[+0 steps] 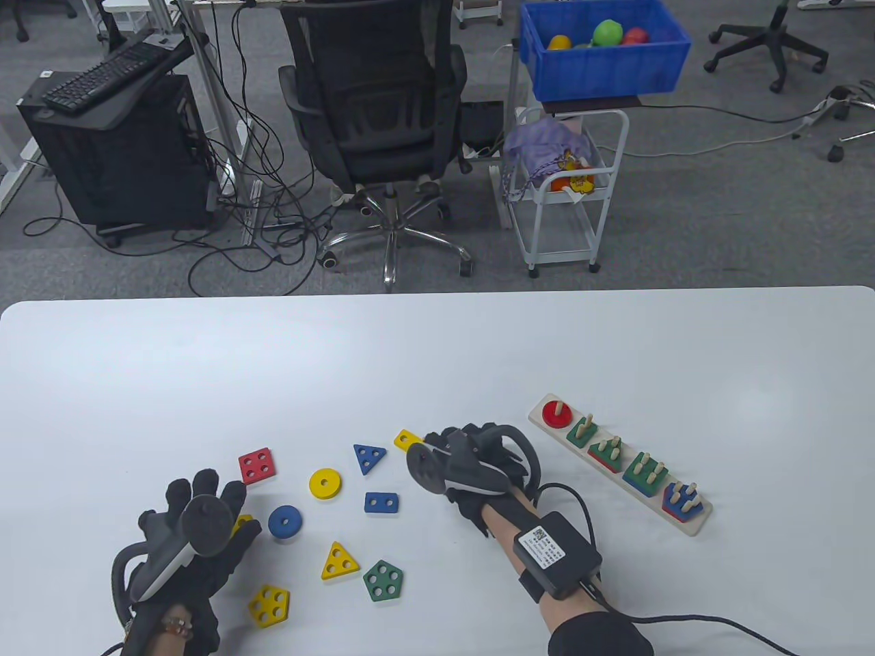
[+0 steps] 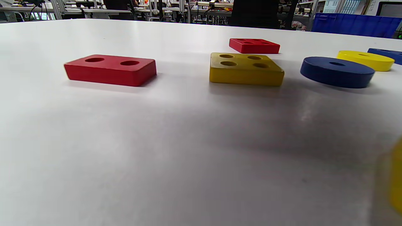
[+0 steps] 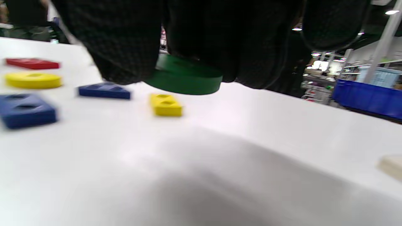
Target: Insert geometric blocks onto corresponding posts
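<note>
The wooden post board [image 1: 689, 523] lies at the right with one or two blocks on each set of pegs; a red disc [image 1: 554, 412] sits on its far single post. My right hand [image 1: 451, 444] is left of the board, above the table. In the right wrist view its fingers [image 3: 132, 40] grip a green round block [image 3: 185, 77], which is hidden in the table view. My left hand [image 1: 212, 502] hovers with fingers spread at the left, partly over a yellow square block [image 1: 240, 525], holding nothing. The left wrist view shows that block [image 2: 245, 67] beside a red rectangle [image 2: 110, 69].
Loose blocks lie between the hands: red square [image 1: 258, 466], yellow disc [image 1: 325, 484], blue disc [image 1: 284, 522], blue triangle [image 1: 369, 458], yellow rectangle [image 1: 407, 439], blue rectangle [image 1: 381, 503], yellow triangle [image 1: 338, 562], green pentagon [image 1: 383, 579], another yellow block [image 1: 268, 605].
</note>
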A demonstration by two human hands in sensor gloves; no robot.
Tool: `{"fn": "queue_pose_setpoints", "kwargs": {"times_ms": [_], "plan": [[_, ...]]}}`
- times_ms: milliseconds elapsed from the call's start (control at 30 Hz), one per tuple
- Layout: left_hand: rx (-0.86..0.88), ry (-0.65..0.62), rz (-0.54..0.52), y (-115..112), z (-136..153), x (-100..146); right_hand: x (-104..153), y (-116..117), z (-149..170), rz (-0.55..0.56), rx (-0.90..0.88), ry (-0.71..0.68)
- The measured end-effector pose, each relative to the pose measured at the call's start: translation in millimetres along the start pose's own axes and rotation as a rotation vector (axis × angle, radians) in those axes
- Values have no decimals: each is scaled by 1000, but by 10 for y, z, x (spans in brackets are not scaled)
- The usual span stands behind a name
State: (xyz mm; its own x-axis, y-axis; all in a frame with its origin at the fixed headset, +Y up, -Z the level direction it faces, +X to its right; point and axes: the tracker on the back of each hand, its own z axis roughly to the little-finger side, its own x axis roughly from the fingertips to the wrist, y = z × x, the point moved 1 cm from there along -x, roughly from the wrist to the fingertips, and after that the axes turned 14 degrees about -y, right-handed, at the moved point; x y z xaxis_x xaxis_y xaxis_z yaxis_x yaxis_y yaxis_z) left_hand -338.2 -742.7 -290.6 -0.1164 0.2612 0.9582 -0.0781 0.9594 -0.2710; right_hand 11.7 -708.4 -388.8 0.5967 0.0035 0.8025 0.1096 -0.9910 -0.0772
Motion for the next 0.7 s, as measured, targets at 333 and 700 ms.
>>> {"fn": "queue_pose_setpoints", "kwargs": {"times_ms": [333, 700], "plan": [[0, -2, 0, 14, 3, 9, 83, -211, 1029, -5, -43, 356], [-7, 0, 17, 4, -5, 9, 178, 144, 1438, -88, -22, 524]]}}
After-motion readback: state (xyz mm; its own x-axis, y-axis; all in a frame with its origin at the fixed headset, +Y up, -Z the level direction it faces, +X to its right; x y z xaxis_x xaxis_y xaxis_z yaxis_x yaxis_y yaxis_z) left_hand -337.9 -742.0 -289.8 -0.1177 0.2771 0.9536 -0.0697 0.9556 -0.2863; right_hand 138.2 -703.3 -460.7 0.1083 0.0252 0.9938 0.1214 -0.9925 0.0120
